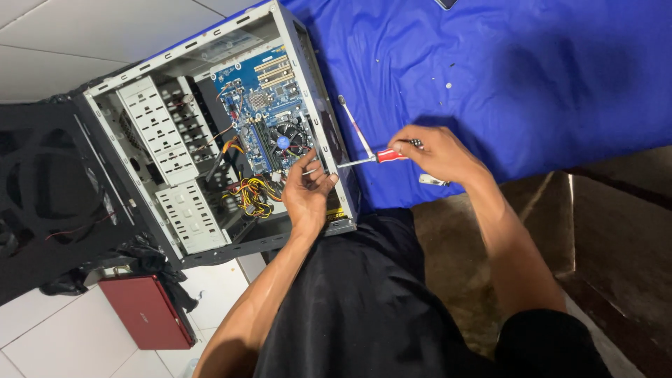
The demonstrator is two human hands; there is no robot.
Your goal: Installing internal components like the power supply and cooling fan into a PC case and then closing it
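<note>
Screwdriver [374, 157] tip behind left hand [306, 190]; dark gadget [445, 3] cropped at top edge

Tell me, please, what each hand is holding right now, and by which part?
The right hand holds a screwdriver by its red handle. The left hand rests its fingers at the open computer case; whether it grips anything cannot be told.

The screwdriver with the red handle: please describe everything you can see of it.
The screwdriver has a red handle with a dark end cap and a thin, silvery metal shaft. It lies nearly level, its tip pointing into the open computer case. The right hand grips the handle; the left hand fingers meet the shaft near its tip.
</note>
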